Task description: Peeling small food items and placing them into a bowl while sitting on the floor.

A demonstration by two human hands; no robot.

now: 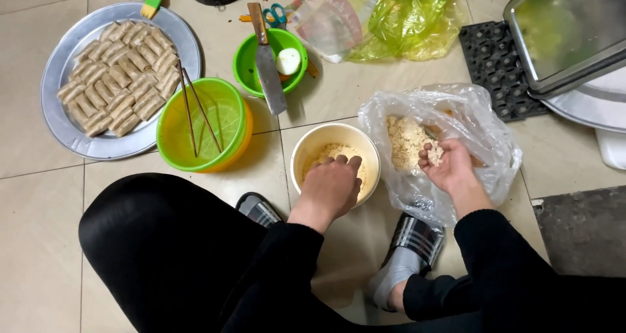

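My left hand (331,187) reaches into a cream bowl (312,143) on the tiled floor, its fingers down in pale crumbs (331,151) in the bowl. My right hand (448,168) is inside a clear plastic bag (482,121) beside the bowl and holds a small clump of the same pale crumbly stuff (433,154) in its palm. More of that crumbly mass (404,139) lies in the bag.
A round metal tray (62,72) with several brown rolls (119,78) lies at the far left. A green colander (228,121) holds chopsticks (192,108). A small green bowl (250,62) carries a cleaver (267,62) and a peeled onion (288,61). Metal trays (574,33) and a black mat (499,65) sit at the far right.
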